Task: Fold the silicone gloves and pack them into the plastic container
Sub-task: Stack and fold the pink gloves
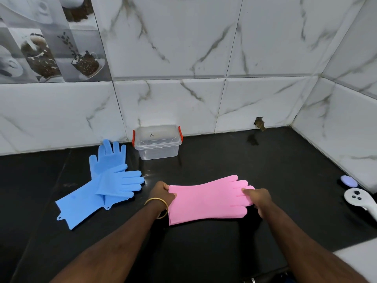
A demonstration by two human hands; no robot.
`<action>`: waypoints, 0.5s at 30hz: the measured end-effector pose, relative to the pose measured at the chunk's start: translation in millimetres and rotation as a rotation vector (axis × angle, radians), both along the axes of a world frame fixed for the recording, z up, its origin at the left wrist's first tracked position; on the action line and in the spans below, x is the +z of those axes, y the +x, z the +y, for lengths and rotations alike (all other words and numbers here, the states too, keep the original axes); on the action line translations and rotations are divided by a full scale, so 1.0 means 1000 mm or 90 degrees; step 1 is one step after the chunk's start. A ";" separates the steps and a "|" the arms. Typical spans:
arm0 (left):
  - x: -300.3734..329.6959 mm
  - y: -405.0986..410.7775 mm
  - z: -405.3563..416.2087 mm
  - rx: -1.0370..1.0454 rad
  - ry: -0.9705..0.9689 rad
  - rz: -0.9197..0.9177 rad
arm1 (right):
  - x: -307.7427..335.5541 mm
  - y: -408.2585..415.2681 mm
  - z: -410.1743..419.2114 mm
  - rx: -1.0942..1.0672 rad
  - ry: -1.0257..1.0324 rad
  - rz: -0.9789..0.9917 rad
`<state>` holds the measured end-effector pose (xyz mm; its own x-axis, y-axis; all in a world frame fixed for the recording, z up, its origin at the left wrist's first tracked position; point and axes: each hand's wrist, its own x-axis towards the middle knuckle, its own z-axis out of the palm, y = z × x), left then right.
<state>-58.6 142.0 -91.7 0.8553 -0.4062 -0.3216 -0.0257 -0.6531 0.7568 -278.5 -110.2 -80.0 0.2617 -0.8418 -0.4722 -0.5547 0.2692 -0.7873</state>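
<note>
A pink silicone glove (206, 200) lies flat on the black counter, cuff to the left and fingers to the right. My left hand (162, 193), with a gold bangle on the wrist, pinches the cuff's far corner. My right hand (258, 198) grips the glove's fingertips. Two blue silicone gloves (104, 180) lie crossed over each other to the left, untouched. A clear plastic container (157, 144) with red side clips stands against the back wall, its lid on top; it looks empty inside.
The black counter (224, 160) ends at marble-tiled walls behind and on the right. A white handheld controller (360, 201) and a small lilac object (348, 180) lie at the right edge. A white surface (359, 260) borders the counter at the front right.
</note>
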 end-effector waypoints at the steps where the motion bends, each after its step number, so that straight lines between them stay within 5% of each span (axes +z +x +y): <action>1: -0.001 0.001 0.000 0.011 -0.027 0.023 | 0.002 0.002 -0.004 0.016 0.022 0.003; 6: 0.004 -0.001 0.009 0.022 -0.129 0.088 | 0.020 0.012 -0.018 0.128 0.129 0.034; 11: 0.014 0.000 0.015 -0.108 -0.077 0.132 | 0.020 0.026 -0.030 0.143 0.109 -0.027; 15: 0.020 0.006 0.004 0.000 -0.111 0.093 | 0.020 0.041 -0.039 0.139 0.069 -0.109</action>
